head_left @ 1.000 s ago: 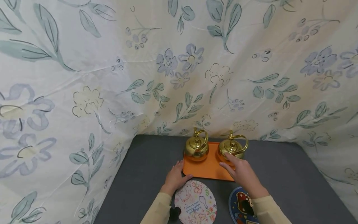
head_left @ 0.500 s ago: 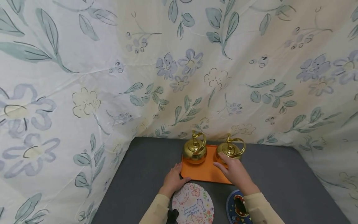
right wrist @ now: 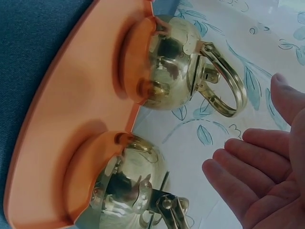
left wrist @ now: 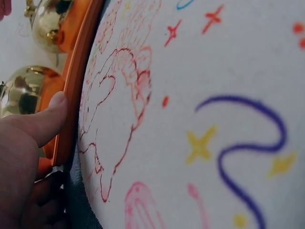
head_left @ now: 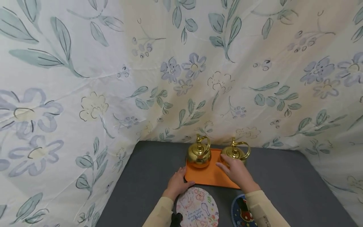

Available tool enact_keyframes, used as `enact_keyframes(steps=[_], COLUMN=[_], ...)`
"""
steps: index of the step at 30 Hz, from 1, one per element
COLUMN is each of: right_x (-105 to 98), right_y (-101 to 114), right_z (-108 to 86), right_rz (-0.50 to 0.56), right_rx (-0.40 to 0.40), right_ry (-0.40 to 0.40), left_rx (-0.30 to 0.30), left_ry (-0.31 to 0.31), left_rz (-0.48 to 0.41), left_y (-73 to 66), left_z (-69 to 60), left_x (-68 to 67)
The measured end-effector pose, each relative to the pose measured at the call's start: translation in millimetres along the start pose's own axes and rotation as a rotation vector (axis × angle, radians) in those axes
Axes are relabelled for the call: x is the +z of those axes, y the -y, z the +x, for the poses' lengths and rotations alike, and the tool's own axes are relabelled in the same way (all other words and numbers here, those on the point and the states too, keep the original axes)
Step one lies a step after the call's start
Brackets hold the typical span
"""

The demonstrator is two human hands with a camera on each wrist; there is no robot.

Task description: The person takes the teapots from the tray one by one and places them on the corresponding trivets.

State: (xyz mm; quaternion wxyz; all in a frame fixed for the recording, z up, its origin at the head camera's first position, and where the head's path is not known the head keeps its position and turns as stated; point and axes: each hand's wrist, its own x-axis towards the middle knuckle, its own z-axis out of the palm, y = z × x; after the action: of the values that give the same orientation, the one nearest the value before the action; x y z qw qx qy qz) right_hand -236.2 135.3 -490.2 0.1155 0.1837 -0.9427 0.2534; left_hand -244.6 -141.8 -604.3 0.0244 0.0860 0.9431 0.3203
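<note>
Two shiny gold teapots stand upright on an orange tray, a left teapot and a right teapot, each with a loop handle on top. My left hand grips the tray's near left corner. In the left wrist view its thumb lies on the tray's rim, and the other fingers are curled and partly dark. Over the front of the right teapot hovers my right hand, hiding part of it. The right wrist view shows its fingers extended, apart from the teapots, with nothing held.
Close in front of the tray lies a round white mat with pink drawings. A dark blue patterned mat is partly under the right forearm. The dark grey table backs onto a floral cloth.
My right hand has shifted slightly left across the front of the right teapot. My left hand keeps its place at the tray's corner. The head view has tilted up a little.
</note>
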Motion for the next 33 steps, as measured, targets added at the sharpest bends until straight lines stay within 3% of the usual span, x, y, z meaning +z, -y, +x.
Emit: enact_keyframes(steps=[13,21,27,33], right_x=[1.6,6.9,9.1,11.2], right_y=[-2.7,-4.7,-9.1,-7.1], right_z=[24.1,31.5,39.0,49.5], right_rz=[-0.008,0.01,0.014,0.043], right_rx=[0.023,-0.001,0.024,0.055], right_ry=[0.046,0.045,0.05,0.102], left_rx=[0.001,-0.003,0.001,-0.001], left_ry=[0.027,0.028,0.028,0.021], left_rz=[0.0,0.049,0.039,0.039], left_y=[1.9,3.8,1.6,3.5], left_z=[6.2,4.3,2.0,0.6], left_x=[-2.5,-1.5,-2.8,-3.9])
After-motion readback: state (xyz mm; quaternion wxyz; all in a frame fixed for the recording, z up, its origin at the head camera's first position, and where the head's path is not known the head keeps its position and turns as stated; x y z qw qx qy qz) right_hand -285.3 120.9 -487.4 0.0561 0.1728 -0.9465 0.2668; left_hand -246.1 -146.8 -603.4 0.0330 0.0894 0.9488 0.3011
